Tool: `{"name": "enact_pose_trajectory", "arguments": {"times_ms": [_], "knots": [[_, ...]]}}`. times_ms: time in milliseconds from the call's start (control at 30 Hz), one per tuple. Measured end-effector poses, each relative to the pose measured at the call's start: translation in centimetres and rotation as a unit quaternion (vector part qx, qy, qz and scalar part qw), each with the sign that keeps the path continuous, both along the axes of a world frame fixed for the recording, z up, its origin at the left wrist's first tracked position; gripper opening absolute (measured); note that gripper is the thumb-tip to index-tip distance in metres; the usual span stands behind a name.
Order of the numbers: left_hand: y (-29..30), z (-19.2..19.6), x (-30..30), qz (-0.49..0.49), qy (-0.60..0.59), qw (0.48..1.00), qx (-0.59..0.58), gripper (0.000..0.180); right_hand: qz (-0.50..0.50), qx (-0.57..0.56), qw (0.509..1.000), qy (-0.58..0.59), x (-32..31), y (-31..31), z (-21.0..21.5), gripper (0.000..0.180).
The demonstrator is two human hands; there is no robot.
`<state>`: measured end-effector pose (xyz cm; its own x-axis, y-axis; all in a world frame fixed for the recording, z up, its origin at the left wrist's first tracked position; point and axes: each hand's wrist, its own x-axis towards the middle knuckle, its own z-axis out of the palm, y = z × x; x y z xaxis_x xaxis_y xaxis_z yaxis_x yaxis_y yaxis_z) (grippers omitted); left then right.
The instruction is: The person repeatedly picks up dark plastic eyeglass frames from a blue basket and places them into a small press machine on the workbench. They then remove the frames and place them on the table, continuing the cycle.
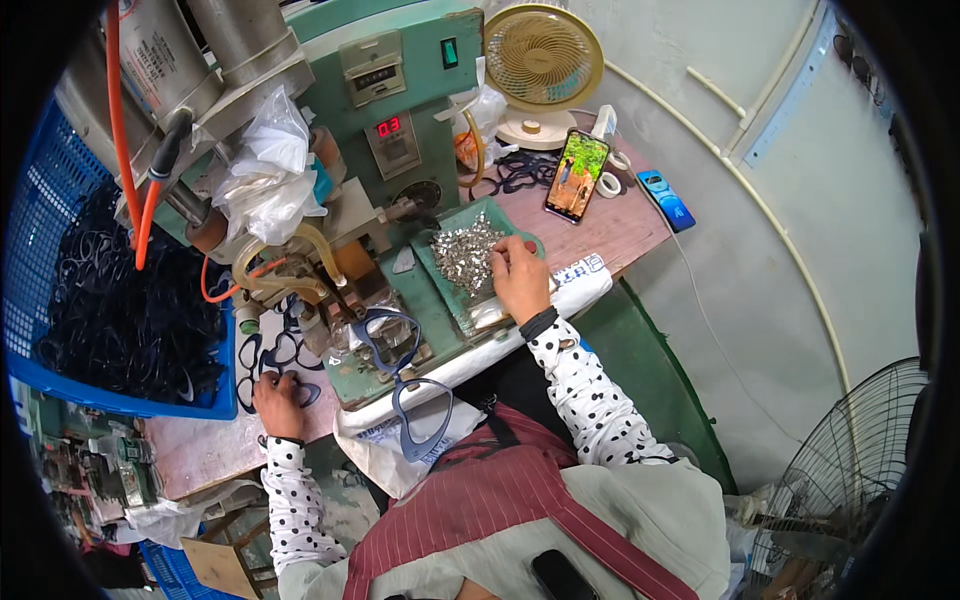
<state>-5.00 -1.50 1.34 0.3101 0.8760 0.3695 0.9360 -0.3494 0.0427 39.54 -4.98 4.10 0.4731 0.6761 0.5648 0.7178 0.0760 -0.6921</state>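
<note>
My left hand (278,403) is at the table's left side, its fingers curled at the edge of a dark eyeglass frame (311,393); the grip is partly hidden. More dark eyeglass frames (287,347) lie just beyond it. My right hand (521,281) reaches to the right edge of a heap of small shiny metal pieces (466,252) in a green tray (425,262). Its thumb and fingertips are pinched together over the pieces; anything between them is too small to name. Between my hands, a blue eyeglass frame (421,383) sits at the machine, one rim hanging toward my apron.
A green machine (420,85) with a red display and orange hoses stands ahead. The blue crate (120,398) at left is full of dark frames. A lit phone (577,175), a blue phone (665,199) and a small fan (543,60) are far right. A floor fan (845,470) stands lower right.
</note>
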Motion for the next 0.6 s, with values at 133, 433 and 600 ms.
{"name": "enact_pose_trajectory", "arguments": {"times_ms": [133, 433, 600], "knots": [[0.4, 2.9, 0.3, -0.076, 0.011, 0.996, 0.043, 0.023, -0.001, 0.014, 1.000, -0.013, 0.2, -0.5, 0.3, 0.010], [-1.1, 6.4, 4.8, -0.045, -0.446, 0.888, 0.102, 0.012, 0.043, 0.026, 0.998, -0.045, -2.1, -0.4, 4.6, 0.008], [-4.8, 14.1, 12.4, -0.238, -0.144, 0.949, 0.147, 0.032, 0.208, 0.001, 0.968, 0.139, -5.4, -1.2, 9.2, 0.015]]}}
